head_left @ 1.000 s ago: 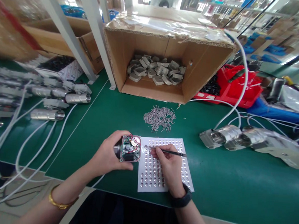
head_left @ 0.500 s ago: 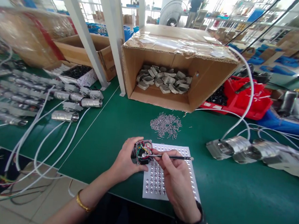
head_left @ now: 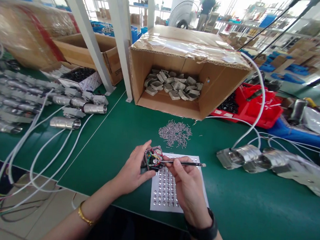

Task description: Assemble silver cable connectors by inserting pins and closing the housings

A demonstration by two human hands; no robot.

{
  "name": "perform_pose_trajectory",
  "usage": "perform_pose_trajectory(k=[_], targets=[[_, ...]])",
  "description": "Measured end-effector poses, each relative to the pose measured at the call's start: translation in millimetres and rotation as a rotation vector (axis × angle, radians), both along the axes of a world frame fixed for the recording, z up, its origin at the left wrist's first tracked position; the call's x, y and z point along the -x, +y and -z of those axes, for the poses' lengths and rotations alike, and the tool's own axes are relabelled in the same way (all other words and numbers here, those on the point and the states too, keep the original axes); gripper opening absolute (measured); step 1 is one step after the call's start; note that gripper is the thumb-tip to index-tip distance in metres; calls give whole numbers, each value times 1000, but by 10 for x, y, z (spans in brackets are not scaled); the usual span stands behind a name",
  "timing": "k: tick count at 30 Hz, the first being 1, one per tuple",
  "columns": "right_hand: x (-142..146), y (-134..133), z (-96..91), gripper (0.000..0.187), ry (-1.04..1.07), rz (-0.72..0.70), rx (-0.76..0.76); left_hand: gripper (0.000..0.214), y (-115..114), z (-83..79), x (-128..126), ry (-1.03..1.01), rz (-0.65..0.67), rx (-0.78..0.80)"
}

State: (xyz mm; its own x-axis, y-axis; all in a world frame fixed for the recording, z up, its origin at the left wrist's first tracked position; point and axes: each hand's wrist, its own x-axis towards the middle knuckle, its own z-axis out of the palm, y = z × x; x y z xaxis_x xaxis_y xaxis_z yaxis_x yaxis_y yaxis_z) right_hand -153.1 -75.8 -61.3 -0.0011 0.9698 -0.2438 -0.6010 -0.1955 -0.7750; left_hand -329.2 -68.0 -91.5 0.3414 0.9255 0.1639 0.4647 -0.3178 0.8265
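My left hand (head_left: 132, 171) grips a small motor unit (head_left: 153, 158) with an open end that shows coloured wires and a circuit board. My right hand (head_left: 186, 184) pinches thin black tweezers (head_left: 185, 163), whose tip rests on the open end of the unit. Both hands hover over a white sheet (head_left: 168, 193) dotted with rows of small shiny discs, lying on the green mat. A heap of small metal pins (head_left: 175, 133) lies just beyond the sheet.
An open cardboard box (head_left: 219, 91) holding grey metal parts lies on its side behind the pins. Silver motors with white cables lie at the left (head_left: 66, 122) and right (head_left: 245, 155). A red bin (head_left: 260, 101) stands at the right. White posts (head_left: 121, 40) rise at the back left.
The tweezers left the white sheet and came to the open end of the unit. My left hand turned the unit and lifted it slightly. The view shifted.
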Motion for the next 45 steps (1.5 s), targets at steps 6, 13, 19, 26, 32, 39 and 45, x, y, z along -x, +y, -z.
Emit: perform_pose_trajectory(k=[6, 13, 19, 26, 32, 39, 45], targets=[[-7, 41, -33, 24, -30, 1, 2, 119, 54, 37, -51, -19, -92, 47], [15, 84, -90, 28, -79, -36, 3, 68, 62, -16, -54, -196, -92, 145], [28, 91, -61, 30, -109, 5, -5, 64, 54, -58, -59, -201, -68, 138], [16, 73, -36, 28, -183, -2, -37, 64, 40, -55, -74, -177, -82, 116], [19, 29, 20, 23, -234, 2, -68, 64, 34, -60, -81, -161, -110, 97], [23, 26, 16, 21, -246, 2, -78, 64, 44, -37, -77, -184, -65, 111], [19, 27, 8, 21, -242, -4, -82, 70, 29, 10, -72, -132, -114, 22]])
